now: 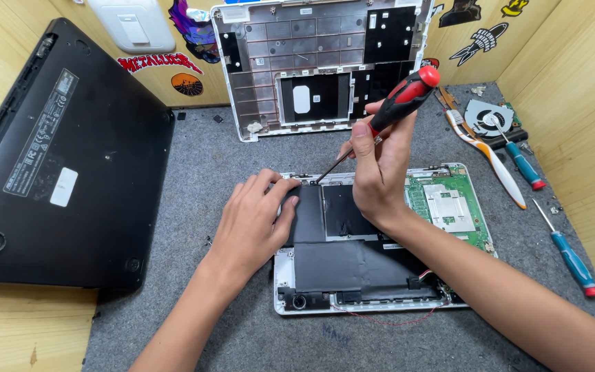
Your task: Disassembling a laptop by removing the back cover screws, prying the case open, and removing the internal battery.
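Fingers of our right hand [379, 169] gripped the red-and-black screwdriver [395, 109], shaft slanting down-left to the opened laptop's [449, 207] rear edge. Our left hand [253, 220], fingers unclenched, rested flat on it, just left of the tip.

Grey felt mat [242, 145] between sticker-covered pale wooden walls [573, 103].

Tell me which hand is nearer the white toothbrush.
Right. The right hand, holding the red-handled screwdriver, is just left of the toothbrush; the left hand rests farther left on the laptop.
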